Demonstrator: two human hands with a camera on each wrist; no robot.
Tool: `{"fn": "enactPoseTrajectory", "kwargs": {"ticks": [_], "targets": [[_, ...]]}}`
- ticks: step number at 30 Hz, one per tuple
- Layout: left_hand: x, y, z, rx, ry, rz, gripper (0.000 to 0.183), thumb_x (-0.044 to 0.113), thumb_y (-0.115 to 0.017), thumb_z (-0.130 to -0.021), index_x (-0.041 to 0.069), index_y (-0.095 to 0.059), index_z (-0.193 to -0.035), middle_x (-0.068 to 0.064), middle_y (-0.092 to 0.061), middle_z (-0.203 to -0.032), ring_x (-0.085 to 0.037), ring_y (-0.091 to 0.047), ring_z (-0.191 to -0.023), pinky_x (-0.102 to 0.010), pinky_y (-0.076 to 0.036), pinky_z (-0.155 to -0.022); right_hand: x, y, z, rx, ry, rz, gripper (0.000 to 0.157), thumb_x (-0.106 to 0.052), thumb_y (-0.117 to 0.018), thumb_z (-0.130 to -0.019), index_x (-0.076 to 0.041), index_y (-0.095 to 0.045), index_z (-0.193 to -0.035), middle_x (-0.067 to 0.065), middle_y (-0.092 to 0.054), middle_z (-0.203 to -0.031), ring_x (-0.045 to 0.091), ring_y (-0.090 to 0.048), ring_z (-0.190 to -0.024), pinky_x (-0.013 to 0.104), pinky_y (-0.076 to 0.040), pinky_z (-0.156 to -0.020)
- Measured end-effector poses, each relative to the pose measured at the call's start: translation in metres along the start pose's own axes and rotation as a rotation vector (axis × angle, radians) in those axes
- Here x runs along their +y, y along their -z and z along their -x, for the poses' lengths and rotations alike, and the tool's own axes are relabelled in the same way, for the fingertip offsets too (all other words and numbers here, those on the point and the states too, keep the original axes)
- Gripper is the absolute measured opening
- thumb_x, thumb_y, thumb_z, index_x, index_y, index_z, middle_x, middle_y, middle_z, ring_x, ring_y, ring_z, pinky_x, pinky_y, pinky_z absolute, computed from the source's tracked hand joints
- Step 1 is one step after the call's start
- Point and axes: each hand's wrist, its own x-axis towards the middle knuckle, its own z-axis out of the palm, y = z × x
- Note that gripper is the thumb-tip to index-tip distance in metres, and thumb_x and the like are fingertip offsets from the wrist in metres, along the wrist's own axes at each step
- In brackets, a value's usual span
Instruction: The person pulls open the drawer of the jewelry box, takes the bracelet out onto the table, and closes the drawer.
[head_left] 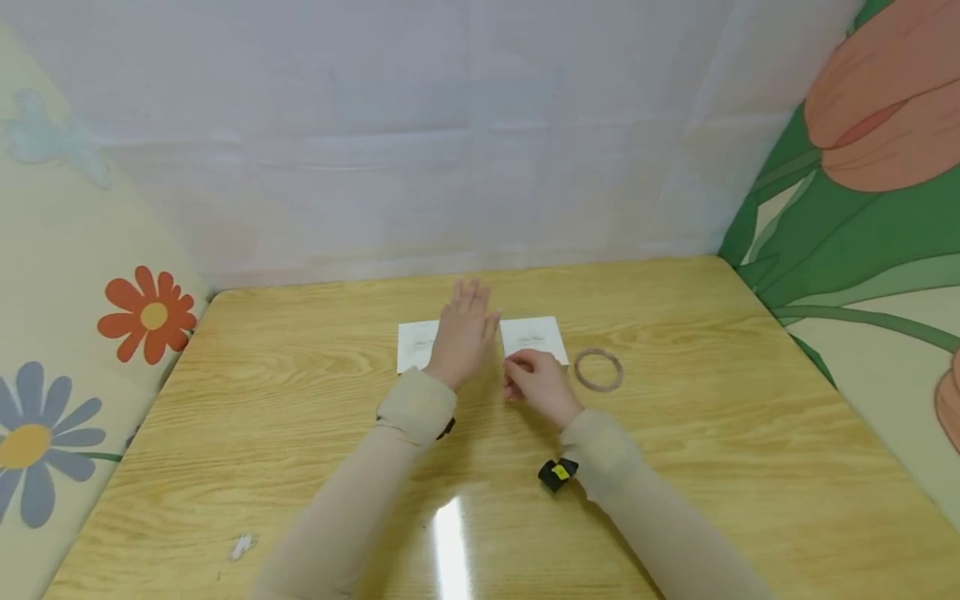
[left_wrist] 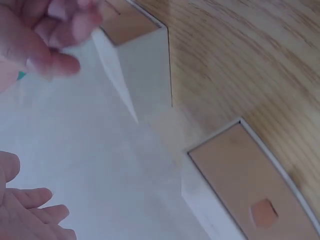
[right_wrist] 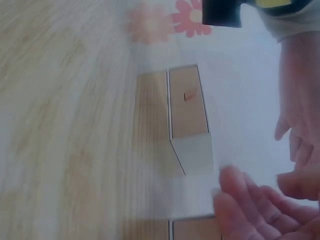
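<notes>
Two white boxes with faint print lie side by side, a left box (head_left: 409,348) and a right box (head_left: 542,332). Both have tan end faces, and a small opening shows in the left box's end face (left_wrist: 220,160). My left hand (head_left: 461,337) extends over the left box, fingers straight, covering much of it. At the front left corner of the right box (left_wrist: 150,70) is my right hand (head_left: 542,385). Its fingers bend loosely, with thumb (right_wrist: 300,184) and fingertips apart and nothing visible between them.
A brownish ring (head_left: 598,369) lies just right of the right box. Far to the front left, a small white scrap (head_left: 242,547) rests on the wood-grain table (head_left: 300,450). A pale cloth wall (head_left: 450,167) rises behind, with flower-patterned panels (head_left: 862,250) along both sides.
</notes>
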Motion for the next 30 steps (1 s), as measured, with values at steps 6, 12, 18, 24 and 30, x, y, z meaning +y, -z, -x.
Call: {"fn": "enactPoseTrajectory", "kwargs": {"ticks": [6, 12, 18, 24, 30], "targets": [[-0.007, 0.011, 0.014, 0.049, -0.003, 0.093, 0.048, 0.023, -0.042, -0.106, -0.005, -0.038, -0.144, -0.024, -0.025, -0.155, -0.039, -0.009, -0.146, -0.055, -0.014, -0.115, -0.003, -0.014, -0.014, 0.016, 0.226, 0.167, 0.025, 0.0, -0.057, -0.095, 0.015, -0.061, -0.115, 0.027, -0.066, -0.107, 0.036, -0.065, -0.097, 0.039, -0.055, -0.085], [-0.013, 0.02, 0.027, 0.071, 0.041, 0.22, 0.047, 0.02, -0.041, -0.106, -0.007, -0.037, -0.145, -0.025, -0.026, -0.154, -0.039, -0.01, -0.145, -0.052, -0.012, -0.116, -0.006, -0.026, -0.026, -0.036, 0.281, 0.288, 0.033, -0.006, -0.055, -0.098, 0.011, -0.057, -0.126, 0.026, -0.058, -0.128, 0.04, -0.054, -0.12, 0.047, -0.044, -0.101], [-0.022, 0.024, 0.039, 0.108, 0.076, 0.307, 0.048, 0.016, -0.041, -0.105, -0.009, -0.033, -0.146, -0.025, -0.026, -0.154, -0.04, -0.01, -0.145, -0.054, -0.013, -0.115, -0.009, -0.035, -0.037, -0.151, 0.306, 0.402, 0.042, -0.01, -0.05, -0.102, 0.01, -0.045, -0.139, 0.025, -0.046, -0.141, 0.038, -0.043, -0.132, 0.045, -0.032, -0.111], [-0.035, 0.024, 0.048, 0.105, 0.098, 0.29, 0.053, 0.018, -0.043, -0.105, -0.009, -0.028, -0.148, -0.025, -0.024, -0.155, -0.041, -0.008, -0.145, -0.055, -0.012, -0.115, -0.011, -0.042, -0.045, -0.264, 0.294, 0.433, 0.049, -0.01, -0.048, -0.103, 0.009, -0.033, -0.145, 0.026, -0.027, -0.152, 0.037, -0.026, -0.142, 0.045, -0.018, -0.116], [-0.046, 0.023, 0.057, 0.101, 0.108, 0.262, 0.054, 0.017, -0.044, -0.105, -0.011, -0.026, -0.147, -0.028, -0.023, -0.153, -0.044, -0.008, -0.144, -0.055, -0.012, -0.115, -0.014, -0.048, -0.051, -0.331, 0.333, 0.567, 0.053, -0.013, -0.045, -0.104, 0.014, -0.027, -0.145, 0.031, -0.021, -0.153, 0.041, -0.02, -0.143, 0.048, -0.015, -0.117]]}}
